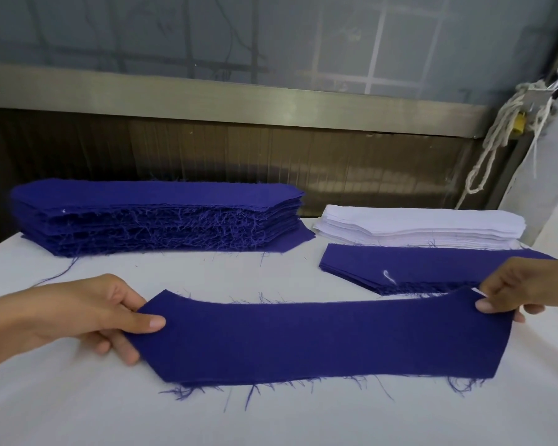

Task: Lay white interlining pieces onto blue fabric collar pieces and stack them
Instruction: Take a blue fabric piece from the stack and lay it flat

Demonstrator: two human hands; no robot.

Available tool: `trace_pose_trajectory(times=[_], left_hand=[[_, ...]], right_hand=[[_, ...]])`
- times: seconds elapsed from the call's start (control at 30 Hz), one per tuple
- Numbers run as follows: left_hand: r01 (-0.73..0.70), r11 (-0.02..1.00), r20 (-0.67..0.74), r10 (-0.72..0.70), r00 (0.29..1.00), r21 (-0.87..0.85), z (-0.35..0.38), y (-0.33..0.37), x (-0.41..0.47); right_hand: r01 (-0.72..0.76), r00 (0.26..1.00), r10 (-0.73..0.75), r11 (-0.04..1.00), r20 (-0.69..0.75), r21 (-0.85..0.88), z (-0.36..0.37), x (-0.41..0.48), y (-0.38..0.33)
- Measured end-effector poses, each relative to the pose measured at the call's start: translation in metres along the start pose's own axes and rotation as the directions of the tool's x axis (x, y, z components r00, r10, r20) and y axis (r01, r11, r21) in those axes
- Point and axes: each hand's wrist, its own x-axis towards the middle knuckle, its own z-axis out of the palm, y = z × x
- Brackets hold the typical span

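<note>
A single blue collar piece [316,339] with frayed edges is stretched between my hands just above the white table [78,407]. My left hand [87,313] pinches its left end, thumb on top and fingers underneath. My right hand [525,288] pinches its right upper corner the same way. A tall stack of blue collar pieces [155,217] lies at the back left. At the back right sits a stack of white interlining pieces [426,226], and in front of it a low stack of blue pieces [426,268] with a white thread on top.
A metal rail and dark panel [271,156] run along the table's far edge below a window. White rope and a padlock [512,130] hang at the right, beside a white surface [548,201] bordering the table.
</note>
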Motion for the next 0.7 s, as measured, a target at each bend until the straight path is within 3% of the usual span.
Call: trace_pose_trajectory(times=[0.13, 0.3, 0.47, 0.7], left_hand=[[-0.031, 0.999, -0.038, 0.03, 0.999, -0.022, 0.0, 0.004, -0.001], [-0.106, 0.992, -0.119, 0.097, 0.988, -0.073, 0.005, 0.023, -0.002], [-0.184, 0.973, -0.19, 0.156, 0.969, -0.137, 0.012, 0.063, 0.007], [-0.297, 0.939, -0.256, 0.248, 0.934, -0.171, 0.034, 0.12, 0.042]], right_hand=[[0.021, 1.0, -0.02, 0.999, -0.022, 0.048, -0.01, -0.006, 0.004], [0.006, 0.999, 0.005, 0.967, -0.041, 0.254, -0.025, -0.023, 0.002], [0.035, 0.961, 0.067, 0.932, -0.267, 0.36, -0.047, -0.036, 0.003], [0.08, 0.829, 0.273, 0.806, -0.488, 0.587, -0.066, -0.051, 0.002]])
